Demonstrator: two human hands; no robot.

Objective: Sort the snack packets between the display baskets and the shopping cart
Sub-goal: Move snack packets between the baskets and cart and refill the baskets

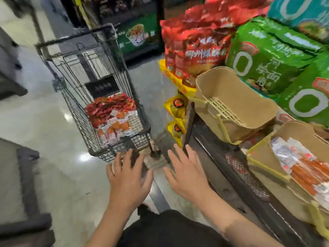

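A black wire shopping cart (74, 56) stands ahead on the left. In its bottom lie red snack packets (110, 106) and orange-and-white packets (115, 127). On the right, a tan display basket (236, 90) lined with cardboard holds nothing that I can see. A second basket (263, 157) at the lower right holds sausage packets (302, 168). My left hand (128, 177) and my right hand (187, 172) hover with fingers spread, palms down, between the cart and the shelf edge. Neither holds anything.
Big red bags (195, 49) and green noodle bags (267, 57) are stacked behind the baskets. Yellow packs (175, 107) hang on the shelf's end. A dark shelf ledge (231, 175) runs along the right. Glossy floor (44, 122) lies to the left, with dark fixtures at the left edge.
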